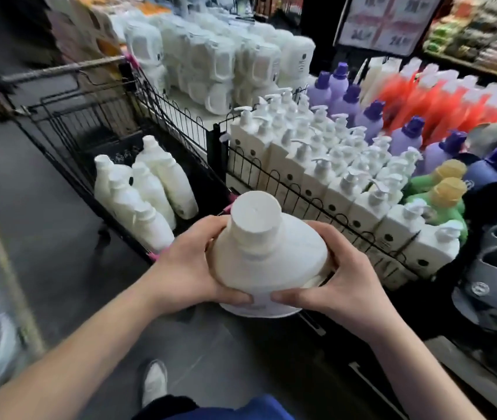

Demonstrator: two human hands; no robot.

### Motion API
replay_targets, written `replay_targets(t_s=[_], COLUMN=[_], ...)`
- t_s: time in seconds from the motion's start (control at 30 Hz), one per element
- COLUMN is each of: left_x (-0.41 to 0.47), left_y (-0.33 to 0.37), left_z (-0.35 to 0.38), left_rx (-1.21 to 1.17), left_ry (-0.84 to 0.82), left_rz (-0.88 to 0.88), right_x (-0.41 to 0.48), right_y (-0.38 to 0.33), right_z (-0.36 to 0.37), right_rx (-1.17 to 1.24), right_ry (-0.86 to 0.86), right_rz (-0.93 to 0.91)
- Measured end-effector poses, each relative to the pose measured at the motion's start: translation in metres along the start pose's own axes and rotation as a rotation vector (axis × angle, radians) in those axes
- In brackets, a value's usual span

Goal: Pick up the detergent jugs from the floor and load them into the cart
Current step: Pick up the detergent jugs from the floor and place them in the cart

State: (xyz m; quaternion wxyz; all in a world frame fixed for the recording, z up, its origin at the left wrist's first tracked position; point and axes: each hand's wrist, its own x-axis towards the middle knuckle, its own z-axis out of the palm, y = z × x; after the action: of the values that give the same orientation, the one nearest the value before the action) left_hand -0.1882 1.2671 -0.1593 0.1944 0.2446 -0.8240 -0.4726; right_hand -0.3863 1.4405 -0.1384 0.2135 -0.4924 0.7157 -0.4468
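Big display on view at two o'clock: rows of white pump bottles packed behind a low black wire fence, with purple bottles and red bottles stacked beyond them. Up at twelve o'clock there's a pile of wrapped white jugs. Over at ten o'clock stands the cart, black wire with pink corner trim, parked on the dark floor right beside the display. Inside it, a cluster of white detergent jugs lies on its side, caps pointing toward eleven o'clock, bodies touching one another. Dead centre, just toward six, one more detergent jug is in the air, cap tipped up toward the camera, near the cart's near corner and not yet inside. The left hand clamps its nine o'clock side and the right hand its three o'clock side, fingers curled round the body, thumbs nearly meeting underneath. Down at seven o'clock, a white shoe is planted on the floor.
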Motion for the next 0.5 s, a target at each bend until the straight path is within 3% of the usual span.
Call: replay_targets(t_s=[0.27,0.5], left_x=[0.048,0.097], left_y=[-0.09,-0.14], left_z=[-0.133,-0.216], left_rx=[0.001,0.029], left_ry=[-0.044,-0.076], left_rz=[0.028,0.004], right_x=[0.104,0.187], right_y=[-0.04,-0.061], right_z=[0.123,0.182], right_rx=[-0.018,0.029], right_ry=[0.052,0.027], right_rz=[-0.005,0.036])
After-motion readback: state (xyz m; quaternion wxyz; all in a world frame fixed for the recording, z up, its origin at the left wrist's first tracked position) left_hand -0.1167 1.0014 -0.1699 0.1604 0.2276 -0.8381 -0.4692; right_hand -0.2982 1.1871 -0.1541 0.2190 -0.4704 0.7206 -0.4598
